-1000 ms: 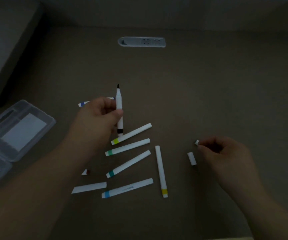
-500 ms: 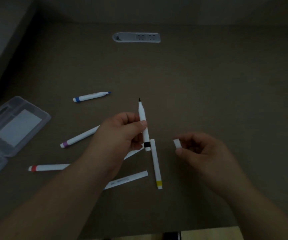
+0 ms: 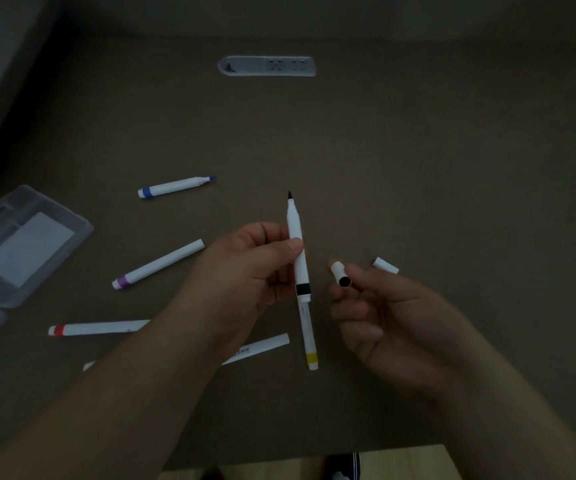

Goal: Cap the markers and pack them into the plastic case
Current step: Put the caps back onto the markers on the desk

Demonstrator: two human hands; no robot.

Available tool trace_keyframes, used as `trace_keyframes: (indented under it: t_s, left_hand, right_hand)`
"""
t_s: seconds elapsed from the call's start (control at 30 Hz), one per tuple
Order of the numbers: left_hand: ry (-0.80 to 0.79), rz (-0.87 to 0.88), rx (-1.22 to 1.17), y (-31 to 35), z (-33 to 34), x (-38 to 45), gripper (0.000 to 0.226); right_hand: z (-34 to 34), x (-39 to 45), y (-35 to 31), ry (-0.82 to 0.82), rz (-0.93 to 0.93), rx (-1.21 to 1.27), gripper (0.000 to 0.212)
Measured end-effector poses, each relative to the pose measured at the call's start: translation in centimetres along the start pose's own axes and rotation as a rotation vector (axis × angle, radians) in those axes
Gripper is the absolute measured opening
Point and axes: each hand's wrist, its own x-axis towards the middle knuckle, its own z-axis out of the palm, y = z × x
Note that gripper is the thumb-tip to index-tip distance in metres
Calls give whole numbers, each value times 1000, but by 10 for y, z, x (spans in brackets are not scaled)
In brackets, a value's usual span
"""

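Head view shows a dim room and a wide brown table, with a grey socket strip set into it at the far side and a strip of pale wood floor past the near edge.

At the middle, the left hand holds the black marker nearly upright, thumb pressed across the barrel and fingers curled behind it, its bare black tip pointing away. Just to the right, the right hand pinches a white cap between thumb and forefinger, the cap's dark open end turned towards the viewer. Cap and marker are close but not touching; the two hands are apart.

Below the black marker lies a capped yellow marker, running near to far. A spare white cap lies on the table just beyond the right hand. To the left lie a capped purple marker, a red marker partly behind the left forearm, and farther off an uncapped blue marker with its tip to the right. Another white marker pokes out from under the left wrist; its colour band is hidden.

At the far left edge sits the clear plastic case, open and flat; a pale rectangle shows through it, and I see no marker in it.
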Motion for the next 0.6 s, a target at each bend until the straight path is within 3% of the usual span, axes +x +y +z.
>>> trace_keyframes:
  t_s: [0.1,0.2,0.4,0.6]
  left_hand:
    - [-1,-2,2,-2,0,-1,13]
    - [-2,-8,45,-2,-1,-1,15]
    - [-4,1,330,-5,-9,-7,19]
    - [-33,22,549,-2,-11,-16,20]
  right_hand:
    - [0,0,2,-110,57,113,20]
    - [0,-1,3,-61,12,21,13]
    - [-5,2,-3,233,-451,-529,32]
    - [0,0,-9,287,-660,-835,21]
